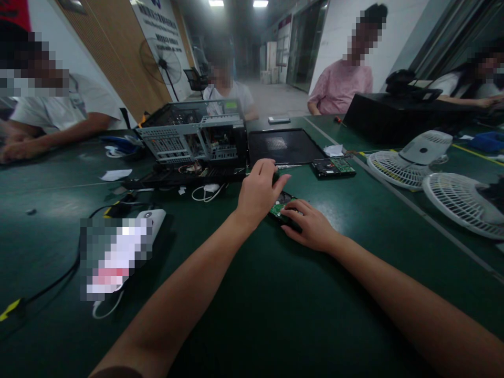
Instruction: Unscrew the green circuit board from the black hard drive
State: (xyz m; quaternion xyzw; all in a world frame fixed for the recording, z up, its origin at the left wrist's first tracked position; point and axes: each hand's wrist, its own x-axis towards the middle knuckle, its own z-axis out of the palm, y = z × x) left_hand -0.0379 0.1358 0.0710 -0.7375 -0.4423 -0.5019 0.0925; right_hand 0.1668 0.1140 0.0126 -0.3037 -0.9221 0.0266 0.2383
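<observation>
A green table (275, 315) is flanked by a wood-panelled wall (114, 47) and a white wall (338, 31). The grey floor (275, 94) is lit by ceiling lights (216, 3). A fan (161, 63) is stood by the panelling.

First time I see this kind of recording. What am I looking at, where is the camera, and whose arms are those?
No machine here: a camera worn on a person's head looks forward and down, so both bare arms are the wearer's own. The left hand curls over something dark, too hidden to name. The right hand lies on a drive, green board up, on the green table. Beyond lie an open computer case, a second drive and two white fans. Other people sit around.
</observation>
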